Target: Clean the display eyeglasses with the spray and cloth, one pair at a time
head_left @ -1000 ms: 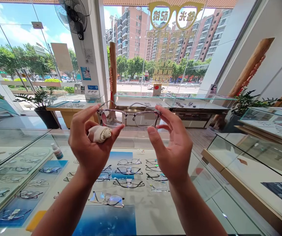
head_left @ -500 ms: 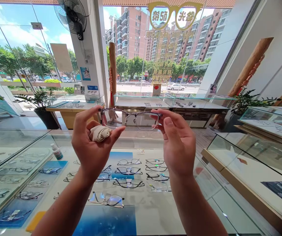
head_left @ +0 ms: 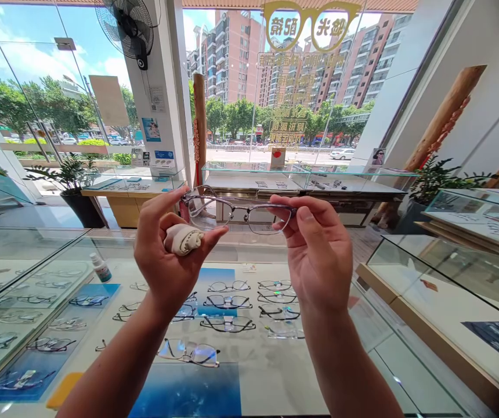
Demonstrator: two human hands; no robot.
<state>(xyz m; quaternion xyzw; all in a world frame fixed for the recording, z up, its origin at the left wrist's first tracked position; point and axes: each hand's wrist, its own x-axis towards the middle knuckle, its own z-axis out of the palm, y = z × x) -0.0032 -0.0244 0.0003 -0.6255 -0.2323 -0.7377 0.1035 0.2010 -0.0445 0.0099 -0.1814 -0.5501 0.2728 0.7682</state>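
Note:
A pair of eyeglasses [head_left: 239,207] with a dark upper rim and clear lenses is held up between my two hands, above the glass counter. My left hand [head_left: 169,249] pinches its left end with the index finger and also keeps a crumpled cream cloth [head_left: 183,239] in the palm. At the other end, my right hand [head_left: 321,249] is closed on the frame's right hinge area, thumb in front. Below them, several eyeglasses [head_left: 227,302] lie in rows inside the display case.
A small spray bottle [head_left: 100,268] stands on the counter at left. A yellow object [head_left: 64,390] lies near the front left. Further off are glass showcases [head_left: 253,180], a potted plant [head_left: 79,194] and a wall fan [head_left: 125,29]. Another glass case [head_left: 441,278] stands on the right.
Both hands have shifted slightly right with the eyeglasses. The frame has turned a little, and its right side sits somewhat lower.

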